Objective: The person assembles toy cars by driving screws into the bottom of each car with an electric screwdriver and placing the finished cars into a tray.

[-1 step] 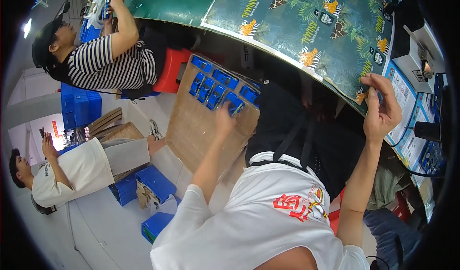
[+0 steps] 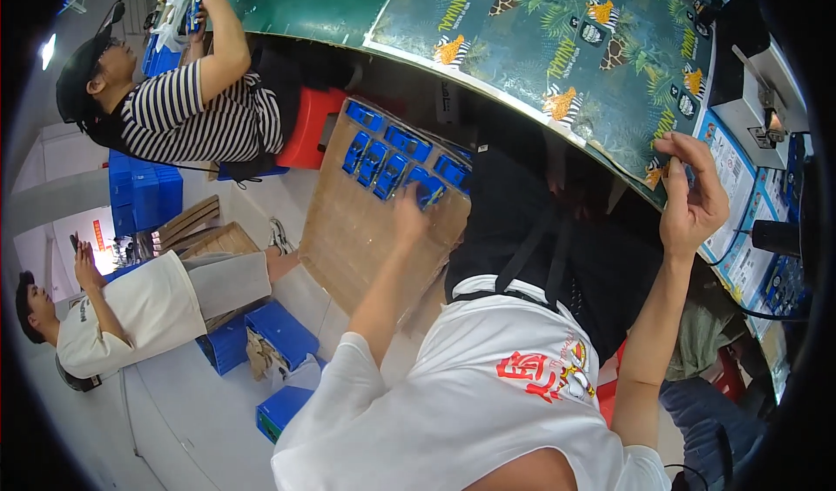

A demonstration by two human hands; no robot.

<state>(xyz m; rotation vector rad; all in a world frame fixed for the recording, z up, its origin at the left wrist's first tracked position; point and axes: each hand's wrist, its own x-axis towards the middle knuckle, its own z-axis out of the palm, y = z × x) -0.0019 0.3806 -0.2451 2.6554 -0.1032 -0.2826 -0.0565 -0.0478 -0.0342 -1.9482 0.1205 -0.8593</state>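
My left hand (image 2: 409,219) reaches down into a shallow brown cardboard box (image 2: 348,251), its fingers closed on a blue toy car (image 2: 428,186). That car sits at an angle at the near end of a group of similar blue toy cars (image 2: 370,162), which fill the far part of the box. Over the near right edge of the table, my right hand (image 2: 695,196) is raised with bent fingers and the thumb drawn toward them. Something small and dark may be between the tips; it is too small to name.
A green table (image 2: 305,3) bears a sheet with animal prints (image 2: 514,64). At right stand a grey-white device (image 2: 753,112) and a dark cylinder (image 2: 775,238) with a cable. A person in stripes (image 2: 187,112) sits far left; another (image 2: 131,304) holds a phone near blue bins (image 2: 283,330).
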